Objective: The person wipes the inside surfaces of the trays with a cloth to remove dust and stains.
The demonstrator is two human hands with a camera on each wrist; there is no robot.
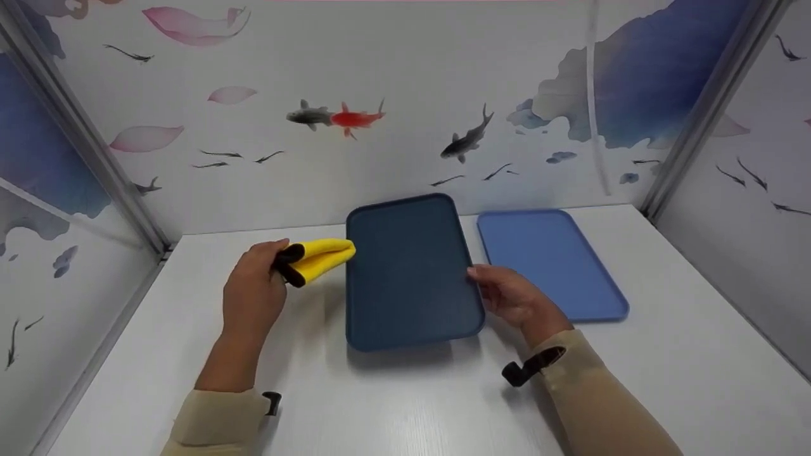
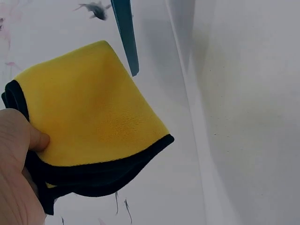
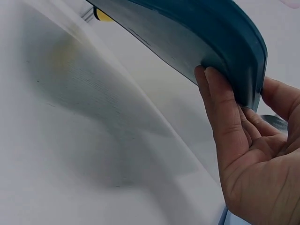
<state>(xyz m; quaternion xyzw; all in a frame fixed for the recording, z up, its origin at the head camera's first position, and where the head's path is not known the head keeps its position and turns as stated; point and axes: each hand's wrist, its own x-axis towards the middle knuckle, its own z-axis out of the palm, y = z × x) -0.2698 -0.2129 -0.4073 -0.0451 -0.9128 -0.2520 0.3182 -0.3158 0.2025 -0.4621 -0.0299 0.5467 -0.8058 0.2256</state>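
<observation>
My left hand (image 1: 253, 288) grips a folded yellow cloth (image 1: 324, 254) with black edging, beside the left rim of a dark blue tray (image 1: 412, 275). In the left wrist view the thumb presses on the flat face of the cloth (image 2: 93, 110), and the other fingers are mostly hidden behind it. With thumb and fingers, my right hand (image 1: 516, 301) pinches the tray's right rim. The right wrist view shows fingertips (image 3: 215, 82) against the tray's underside (image 3: 187, 44). The tray hangs tilted above the table, casting a shadow below.
A lighter blue tray (image 1: 538, 259) lies flat on the white table (image 1: 412, 405), behind and right of my right hand. White panels (image 1: 405, 69) painted with fish and petals enclose the back and sides, with metal posts (image 1: 703, 120) at the corners.
</observation>
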